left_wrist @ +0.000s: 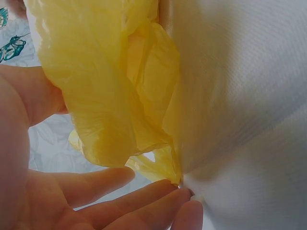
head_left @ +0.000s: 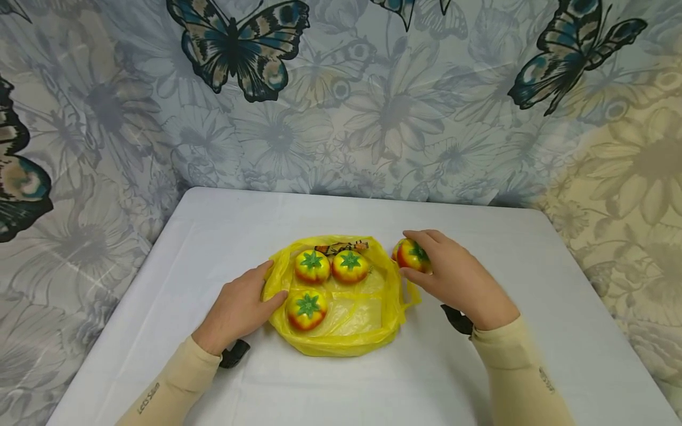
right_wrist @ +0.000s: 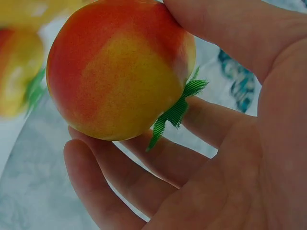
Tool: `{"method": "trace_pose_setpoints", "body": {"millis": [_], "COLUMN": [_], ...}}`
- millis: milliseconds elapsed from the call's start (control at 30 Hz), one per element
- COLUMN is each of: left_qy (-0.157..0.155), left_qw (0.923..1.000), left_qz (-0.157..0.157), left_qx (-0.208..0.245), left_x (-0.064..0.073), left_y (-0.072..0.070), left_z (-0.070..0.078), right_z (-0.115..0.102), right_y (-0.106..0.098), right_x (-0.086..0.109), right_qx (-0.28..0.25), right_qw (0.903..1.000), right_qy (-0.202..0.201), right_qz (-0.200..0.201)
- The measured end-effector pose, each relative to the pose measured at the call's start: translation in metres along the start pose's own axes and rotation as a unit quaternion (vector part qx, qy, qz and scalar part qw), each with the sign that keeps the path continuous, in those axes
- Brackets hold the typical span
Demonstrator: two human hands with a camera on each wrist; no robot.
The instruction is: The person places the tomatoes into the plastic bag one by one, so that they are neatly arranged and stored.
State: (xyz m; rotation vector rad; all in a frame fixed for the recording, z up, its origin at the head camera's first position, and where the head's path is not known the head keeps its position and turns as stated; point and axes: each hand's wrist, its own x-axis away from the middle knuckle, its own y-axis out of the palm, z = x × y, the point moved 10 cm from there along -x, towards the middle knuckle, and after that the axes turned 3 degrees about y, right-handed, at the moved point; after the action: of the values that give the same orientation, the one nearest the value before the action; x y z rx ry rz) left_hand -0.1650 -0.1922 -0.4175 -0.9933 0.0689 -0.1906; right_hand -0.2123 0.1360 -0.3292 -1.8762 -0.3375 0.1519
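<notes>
Three round red-and-yellow, green-leaved fruits [head_left: 307, 316] sit inside the yellow plastic bag [head_left: 348, 349], and here the right hand [head_left: 457, 278] grips a fourth fruit [head_left: 408, 255] just beside its right rim; the left hand [head_left: 238, 302], wide and relaxed, touches the left.

Before you stands a white table [head_left: 341, 390] — in the head view it appears broad on your side and narrower toward the far edge, where both corners are rounded. Its top shows faint creases, and from the left wrist you can see that the surface has a fine texture. Directly on it, near the middle, lies a yellow plastic bag [head_left: 341, 346] — spread open, its rim crumpled, with a small loop sticking out toward your right.
</notes>
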Motion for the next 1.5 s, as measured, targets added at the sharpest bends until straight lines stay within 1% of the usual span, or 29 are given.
{"method": "trace_pose_setpoints", "body": {"millis": [133,267,467,700,833,967,1167,1333,1500], "left_qy": [0.000,0.003,0.005,0.009,0.008,0.006,0.005,0.004,0.005], "left_qw": [1.0000,1.0000,1.0000,0.9999,1.0000,1.0000,1.0000,1.0000,1.0000], "left_qz": [-0.002,0.001,0.004,0.006,0.003,0.001,0.000,-0.001,0.001], "left_qx": [0.002,0.003,0.003,0.005,0.002,0.002,0.001,0.002,0.002], "left_x": [0.000,0.000,0.000,-0.001,-0.001,-0.001,-0.002,-0.002,-0.001], "left_y": [0.001,0.000,0.000,-0.001,-0.001,0.000,0.000,0.000,0.000], "left_z": [-0.001,-0.001,-0.002,-0.002,-0.002,-0.003,-0.003,-0.003,-0.003], "right_z": [-0.029,-0.052,-0.077,-0.104,-0.112,-0.117,-0.124,-0.127,-0.127], "right_y": [0.009,0.016,0.025,0.039,0.052,0.066,0.080,0.088,0.091], "right_x": [0.002,0.004,0.006,0.008,0.011,0.015,0.019,0.024,0.026], "right_qx": [0.011,0.013,0.011,0.025,0.031,0.046,0.058,0.059,0.065], "right_qw": [0.9992,0.9979,0.9957,0.9885,0.9851,0.9820,0.9774,0.9747,0.9744], "right_qy": [-0.037,-0.062,-0.090,-0.148,-0.166,-0.176,-0.194,-0.204,-0.203], "right_qz": [-0.003,-0.007,-0.019,-0.016,-0.031,-0.049,-0.062,-0.068,-0.071]}}
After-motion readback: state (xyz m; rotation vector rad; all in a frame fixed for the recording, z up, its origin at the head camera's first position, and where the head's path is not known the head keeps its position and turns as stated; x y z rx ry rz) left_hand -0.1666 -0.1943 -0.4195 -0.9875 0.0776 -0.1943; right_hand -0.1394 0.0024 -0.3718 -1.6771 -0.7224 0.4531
